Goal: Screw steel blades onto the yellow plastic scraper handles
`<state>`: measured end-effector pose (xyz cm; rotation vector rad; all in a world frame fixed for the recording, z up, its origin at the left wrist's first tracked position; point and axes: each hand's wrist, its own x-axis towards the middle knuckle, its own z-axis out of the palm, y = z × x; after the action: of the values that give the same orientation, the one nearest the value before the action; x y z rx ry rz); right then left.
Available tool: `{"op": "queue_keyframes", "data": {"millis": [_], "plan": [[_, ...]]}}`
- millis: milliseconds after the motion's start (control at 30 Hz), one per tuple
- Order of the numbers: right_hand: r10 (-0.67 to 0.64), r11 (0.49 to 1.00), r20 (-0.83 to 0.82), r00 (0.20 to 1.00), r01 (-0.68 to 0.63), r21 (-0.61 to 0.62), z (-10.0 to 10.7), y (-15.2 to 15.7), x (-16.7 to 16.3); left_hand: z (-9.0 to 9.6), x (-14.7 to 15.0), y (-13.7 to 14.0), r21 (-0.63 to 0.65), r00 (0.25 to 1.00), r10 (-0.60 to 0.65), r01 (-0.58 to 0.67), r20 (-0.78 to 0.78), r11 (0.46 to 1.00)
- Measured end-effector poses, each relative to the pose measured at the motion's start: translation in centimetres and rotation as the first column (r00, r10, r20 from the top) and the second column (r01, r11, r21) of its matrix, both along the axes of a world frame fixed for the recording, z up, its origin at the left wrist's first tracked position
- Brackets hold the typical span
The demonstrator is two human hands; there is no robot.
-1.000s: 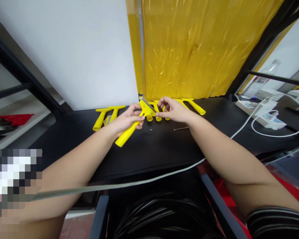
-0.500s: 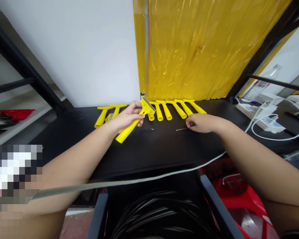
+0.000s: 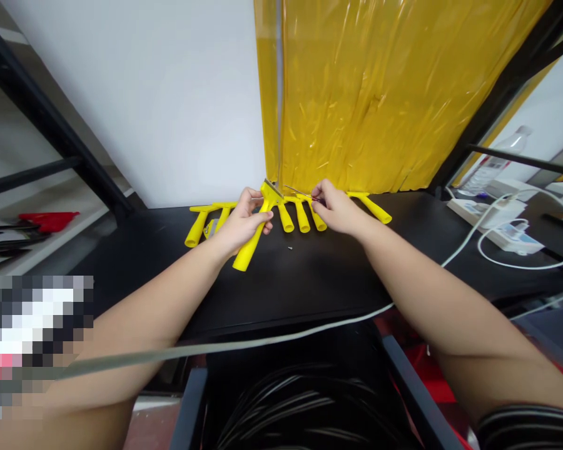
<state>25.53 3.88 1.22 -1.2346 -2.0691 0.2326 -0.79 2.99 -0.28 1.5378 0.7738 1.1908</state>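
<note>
Grip: our left hand (image 3: pixel 251 220) is wrapped around the neck of a yellow scraper (image 3: pixel 250 247), head end up; our right hand (image 3: pixel 333 209) pinches a thin driver (image 3: pixel 303 194), shaft pointing left toward the scraper's head. Step in hand, as we judge it: bringing driver to scraper. The next move calls for a steady left hold and the tip lined up with the head; whether they touch, we cannot tell.

Edges and room, largest first:
- Yellow-wrapped panel (image 3: pixel 366 100): upright, far side; stops our reach.
- Black table (image 3: pixel 263 294): the scraper is held above its middle; its near part gives us turning room.
- Row of yellow handles (image 3: pixel 303 219): along the far edge, close behind our hands; tight.
- Power strip (image 3: pixel 516 234): far right, well apart.
- Small metal piece (image 3: pixel 289 248), perhaps a screw: right of the scraper, nearer than the row; easily swept away.
</note>
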Motion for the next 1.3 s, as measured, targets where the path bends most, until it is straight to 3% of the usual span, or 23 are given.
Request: {"op": "queue_keyframes", "data": {"millis": [133, 300, 1300], "plan": [[-0.038, 0.998, -0.059, 0.998, 0.035, -0.048, -2.4, -0.4, -1.0, 0.0, 0.2, 0.0, -0.003, 0.998, 0.051, -0.051, 0.023, 0.999], [-0.002, 1.000, -0.082, 0.997, 0.001, -0.015, -3.6, -0.5, -1.7, -0.1, 0.3, -0.1, -0.005, 0.999, 0.048, -0.048, 0.012, 0.999], [-0.014, 0.999, -0.116, 0.993, 0.010, -0.035, -3.4, -0.5, -1.8, 0.0, 0.2, -0.3, -0.026, 0.999, 0.033, -0.033, -0.010, 0.999]]}}
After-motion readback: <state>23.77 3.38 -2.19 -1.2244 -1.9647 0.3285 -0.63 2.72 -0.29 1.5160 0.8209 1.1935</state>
